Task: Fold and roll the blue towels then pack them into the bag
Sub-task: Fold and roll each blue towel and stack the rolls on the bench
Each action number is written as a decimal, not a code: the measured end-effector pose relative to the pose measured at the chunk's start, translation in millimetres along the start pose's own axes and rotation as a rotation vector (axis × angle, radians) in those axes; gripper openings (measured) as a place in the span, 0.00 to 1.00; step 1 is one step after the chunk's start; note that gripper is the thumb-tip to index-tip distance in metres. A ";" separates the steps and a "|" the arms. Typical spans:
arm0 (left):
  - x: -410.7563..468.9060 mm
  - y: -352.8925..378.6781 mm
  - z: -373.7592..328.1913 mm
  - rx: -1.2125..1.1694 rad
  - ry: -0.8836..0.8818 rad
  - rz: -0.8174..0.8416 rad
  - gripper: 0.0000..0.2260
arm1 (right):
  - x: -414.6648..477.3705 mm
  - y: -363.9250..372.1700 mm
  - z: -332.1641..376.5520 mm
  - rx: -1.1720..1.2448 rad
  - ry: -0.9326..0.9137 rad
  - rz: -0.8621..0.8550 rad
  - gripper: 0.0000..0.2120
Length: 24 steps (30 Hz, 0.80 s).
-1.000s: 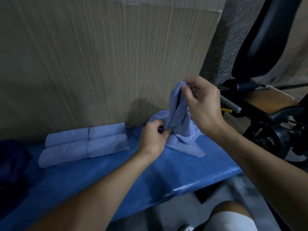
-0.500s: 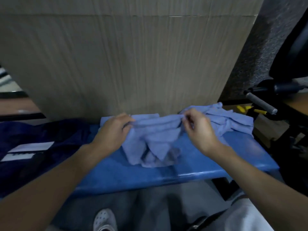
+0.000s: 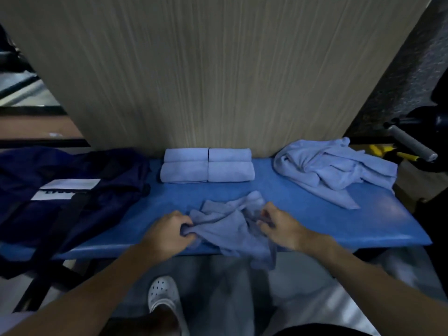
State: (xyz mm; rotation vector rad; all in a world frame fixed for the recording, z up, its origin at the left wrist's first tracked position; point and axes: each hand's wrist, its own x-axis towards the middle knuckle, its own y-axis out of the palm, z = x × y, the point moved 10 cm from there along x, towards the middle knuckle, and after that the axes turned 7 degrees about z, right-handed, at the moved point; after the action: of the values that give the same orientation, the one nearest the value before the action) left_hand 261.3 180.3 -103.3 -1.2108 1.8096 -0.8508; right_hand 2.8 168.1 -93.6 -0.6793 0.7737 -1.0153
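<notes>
1. Work surface: a flat blue bench top (image 3: 315,214) stands against an upright beige wood-grain panel (image 3: 218,69).
2. Towel in hand: one crumpled light-blue cloth towel (image 3: 223,221) lies at the near edge of the bench top, between the two hands. One corner hangs over the front edge.
3. Left hand (image 3: 167,234): fingers curled, grasping the left end of the crumpled towel.
4. Right hand (image 3: 278,226): fingers curled, pinching the right part of the same towel.
5. Finished items: four rolled light-blue towels (image 3: 206,166) lie in two rows of two, touching one another, at the back of the bench top against the panel.
6. Remaining stock: a loose pile of unfolded light-blue towels (image 3: 334,166) lies at the far right of the bench top, well apart from the hands.
7. Container: a dark navy fabric bag (image 3: 72,190) with white label patches lies slumped on the left end of the bench top, just beside the rolled towels.
8. Below the bench: a white perforated clog (image 3: 163,294) rests on the floor.
</notes>
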 end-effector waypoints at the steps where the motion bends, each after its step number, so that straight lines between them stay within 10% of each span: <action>1: -0.2 4.2 2.3 -0.003 -0.011 -0.007 0.06 | 4.2 6.8 -1.5 0.000 0.013 -0.004 0.12; 12: 3.4 -11.3 29.5 -0.543 -0.149 -0.293 0.07 | 18.2 32.3 1.4 -0.174 0.040 -0.016 0.16; 24: 2.9 -92.0 11.4 -1.084 -0.049 -0.538 0.08 | 13.8 -53.4 2.7 0.715 -0.006 -0.408 0.12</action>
State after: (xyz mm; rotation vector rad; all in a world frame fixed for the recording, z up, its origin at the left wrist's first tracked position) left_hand 309.0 146.8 -31.2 -2.4313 1.9560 -0.0004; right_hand -16.0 135.8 -52.9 -0.2133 0.2203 -1.5493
